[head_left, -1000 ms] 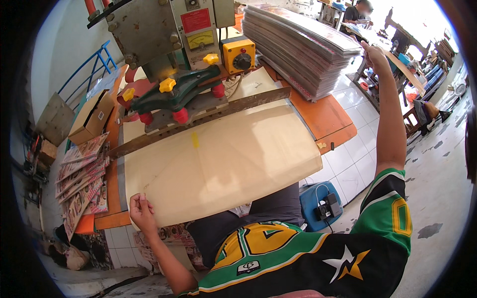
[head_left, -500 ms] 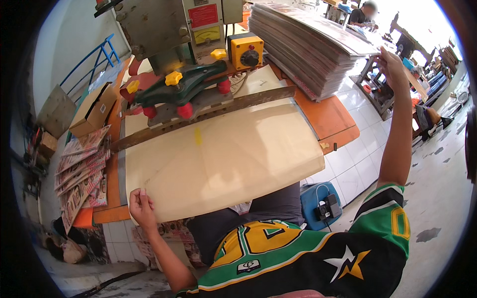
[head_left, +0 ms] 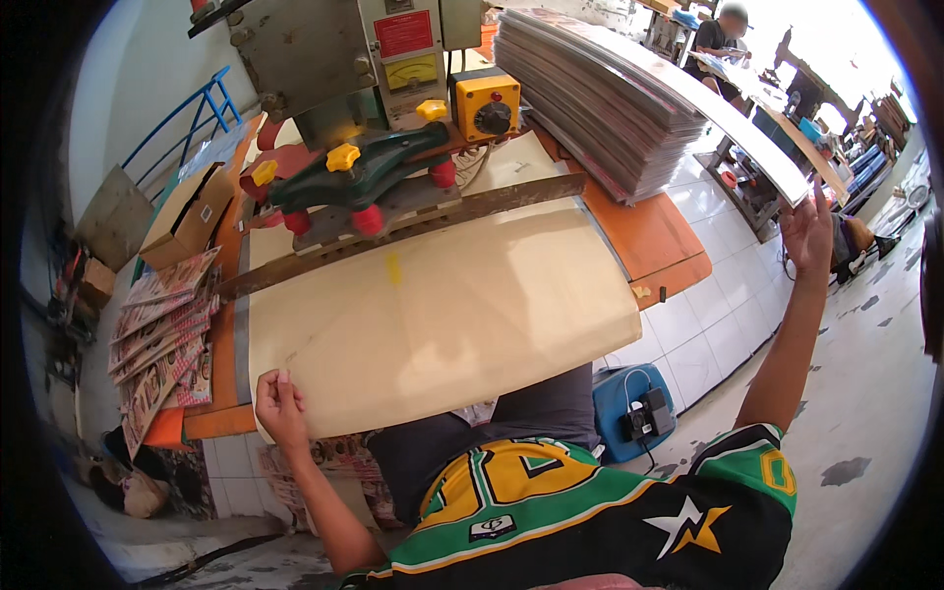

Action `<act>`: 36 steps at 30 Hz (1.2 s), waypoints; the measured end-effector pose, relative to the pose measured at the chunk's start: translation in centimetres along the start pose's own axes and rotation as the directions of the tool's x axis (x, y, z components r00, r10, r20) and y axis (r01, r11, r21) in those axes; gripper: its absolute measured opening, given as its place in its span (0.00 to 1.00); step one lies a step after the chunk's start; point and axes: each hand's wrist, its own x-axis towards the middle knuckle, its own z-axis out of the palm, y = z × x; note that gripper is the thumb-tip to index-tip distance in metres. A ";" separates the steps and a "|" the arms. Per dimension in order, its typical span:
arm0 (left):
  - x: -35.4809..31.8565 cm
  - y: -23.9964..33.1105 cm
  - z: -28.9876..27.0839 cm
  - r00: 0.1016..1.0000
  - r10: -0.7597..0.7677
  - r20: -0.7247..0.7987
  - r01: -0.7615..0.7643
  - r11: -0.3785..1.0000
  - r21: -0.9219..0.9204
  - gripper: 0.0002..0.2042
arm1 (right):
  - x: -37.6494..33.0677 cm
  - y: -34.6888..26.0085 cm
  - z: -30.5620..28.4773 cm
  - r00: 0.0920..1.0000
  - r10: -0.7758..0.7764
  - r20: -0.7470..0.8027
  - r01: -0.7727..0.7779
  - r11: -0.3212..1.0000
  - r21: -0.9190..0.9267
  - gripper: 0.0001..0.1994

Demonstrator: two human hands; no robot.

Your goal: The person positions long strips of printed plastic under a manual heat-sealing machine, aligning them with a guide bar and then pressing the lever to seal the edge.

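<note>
My left hand (head_left: 282, 405) pinches the near left corner of a large tan sheet (head_left: 462, 315) on the orange-topped table (head_left: 649, 236). The sheet's near edge hangs over my lap, and a short yellow mark shows near its far side. Out to the right, my raised right hand (head_left: 808, 234) grips the end of a pale, flat sheet (head_left: 752, 143). That sheet reaches back to the top of a tall stack of printed sheets (head_left: 600, 113). Just beyond the tan sheet stands a press machine with a dark green clamp frame (head_left: 369, 172) and a long metal bar (head_left: 413, 228).
A yellow control box (head_left: 486, 104) with a black knob sits beside the press. An open cardboard box (head_left: 187, 211) and a loose pile of printed pieces (head_left: 162, 344) lie at left. A blue stool (head_left: 629, 438) holds a black device. Another person (head_left: 723, 44) sits at the far right.
My right hand has moved right and nearer, drawing the pale sheet out past the stack's edge. My left hand and the tan sheet have stayed in place.
</note>
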 end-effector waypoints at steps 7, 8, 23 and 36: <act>0.1 -0.4 -0.2 1.000 -0.008 -0.012 0.008 1.000 0.028 0.08 | 0.0 1.3 0.7 0.997 -0.074 0.009 0.075 0.997 -0.024 0.19; 0.0 -0.3 -0.3 1.000 -0.009 -0.010 0.009 1.000 0.023 0.08 | -0.1 1.6 0.9 0.996 -0.083 0.012 0.083 0.997 -0.002 0.19; -0.5 1.3 0.1 0.996 -0.021 0.087 0.033 0.990 -0.139 0.10 | -3.4 5.4 -9.5 0.924 -0.265 -0.275 0.295 0.953 0.073 0.24; -2.4 7.4 2.1 0.909 0.203 0.365 0.055 0.808 -0.587 0.39 | -7.7 11.8 2.6 0.968 0.055 0.245 -0.057 0.998 0.001 0.22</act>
